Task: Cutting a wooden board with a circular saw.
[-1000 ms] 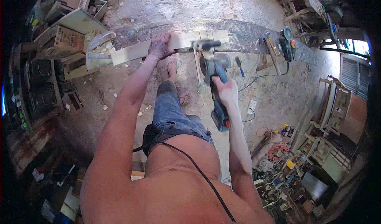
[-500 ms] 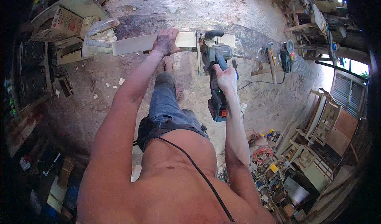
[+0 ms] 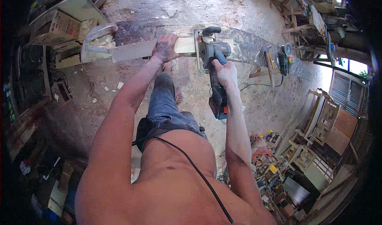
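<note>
A long pale wooden board [image 3: 133,51] lies crosswise on a dark, worn workbench [image 3: 135,29]. My left hand [image 3: 165,49] grips the board left of the saw, with its fingers over the far edge. My right hand [image 3: 225,71] is closed round the rear handle of a cordless circular saw [image 3: 207,53]. The saw's flat base plate rests across the board, and a short length of board shows to the right of it. The blade is hidden under the saw body. The battery end of the saw points back toward me.
On the bench's right part lie a hammer [image 3: 269,65] and a corded angle grinder [image 3: 283,61]. A cardboard box [image 3: 63,28] and a pale wooden frame [image 3: 97,48] stand at the left. Wood scraps [image 3: 120,85] dot the floor. Tools and cables [image 3: 262,155] are heaped at the lower right.
The circular saw has moved slightly away from me across the board. The board and my left hand sit a little lower in the picture, and the view has shifted slightly.
</note>
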Demonstrator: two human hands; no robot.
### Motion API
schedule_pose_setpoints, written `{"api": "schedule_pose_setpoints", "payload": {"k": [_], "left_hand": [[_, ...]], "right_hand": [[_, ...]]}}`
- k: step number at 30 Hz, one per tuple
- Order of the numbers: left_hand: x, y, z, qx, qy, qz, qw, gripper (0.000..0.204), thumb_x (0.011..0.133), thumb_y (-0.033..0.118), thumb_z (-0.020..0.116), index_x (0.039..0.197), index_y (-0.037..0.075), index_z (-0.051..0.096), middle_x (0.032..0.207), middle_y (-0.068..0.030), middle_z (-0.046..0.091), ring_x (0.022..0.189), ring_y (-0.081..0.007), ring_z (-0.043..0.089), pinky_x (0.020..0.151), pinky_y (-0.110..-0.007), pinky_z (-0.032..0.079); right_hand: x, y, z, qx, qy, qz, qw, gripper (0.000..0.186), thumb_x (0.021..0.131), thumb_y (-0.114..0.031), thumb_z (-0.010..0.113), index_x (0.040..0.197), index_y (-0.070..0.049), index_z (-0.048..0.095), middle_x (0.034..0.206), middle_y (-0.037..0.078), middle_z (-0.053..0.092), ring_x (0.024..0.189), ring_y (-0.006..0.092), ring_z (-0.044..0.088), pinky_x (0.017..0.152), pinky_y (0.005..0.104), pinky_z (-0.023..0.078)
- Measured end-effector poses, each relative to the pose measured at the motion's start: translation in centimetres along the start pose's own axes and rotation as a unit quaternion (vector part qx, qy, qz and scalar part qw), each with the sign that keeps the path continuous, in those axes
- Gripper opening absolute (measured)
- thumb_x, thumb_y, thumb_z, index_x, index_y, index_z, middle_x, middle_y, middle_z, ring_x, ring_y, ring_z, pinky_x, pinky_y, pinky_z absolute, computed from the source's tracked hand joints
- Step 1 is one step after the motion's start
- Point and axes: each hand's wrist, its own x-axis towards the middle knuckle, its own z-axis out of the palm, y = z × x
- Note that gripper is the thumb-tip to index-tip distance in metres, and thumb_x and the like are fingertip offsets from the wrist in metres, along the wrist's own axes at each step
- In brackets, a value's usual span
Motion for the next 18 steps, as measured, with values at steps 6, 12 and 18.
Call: {"api": "schedule_pose_setpoints", "payload": {"k": [6,12,18], "left_hand": [[-0.3,0.1,-0.3,-0.017,0.011,-0.006,1.0,0.077,0.067,0.054,0.095,0.125,0.013,0.065,0.116,-0.0087,0.069,0.115,-0.0289,0.068,0.096,-0.048,0.048],[-0.3,-0.1,-0.2,-0.023,-0.01,-0.012,1.0,0.081,0.07,0.054,0.095,0.13,0.009,0.064,0.117,-0.0111,0.068,0.115,-0.0309,0.067,0.098,-0.049,0.048],[0.3,0.1,-0.2,-0.016,-0.003,-0.005,1.0,0.081,0.07,0.055,0.094,0.13,0.009,0.064,0.117,-0.0115,0.069,0.115,-0.0317,0.068,0.1,-0.05,0.049]], "right_hand": [[1.1,-2.3,-0.6,-0.041,0.003,0.006,0.999,0.064,0.086,-0.052,0.077,0.075,0.011,0.072,0.064,0.021,0.067,0.066,0.0293,0.072,0.067,0.0467,0.054],[2.9,-2.9,-0.5,-0.048,-0.002,-0.027,0.998,0.065,0.088,-0.053,0.073,0.081,0.012,0.073,0.071,0.032,0.068,0.076,0.0435,0.077,0.074,0.0517,0.057],[5.3,-4.7,-1.2,-0.013,-0.009,-0.013,1.0,0.064,0.091,-0.051,0.072,0.083,0.012,0.073,0.073,0.033,0.069,0.077,0.0432,0.077,0.074,0.0511,0.057]]}}
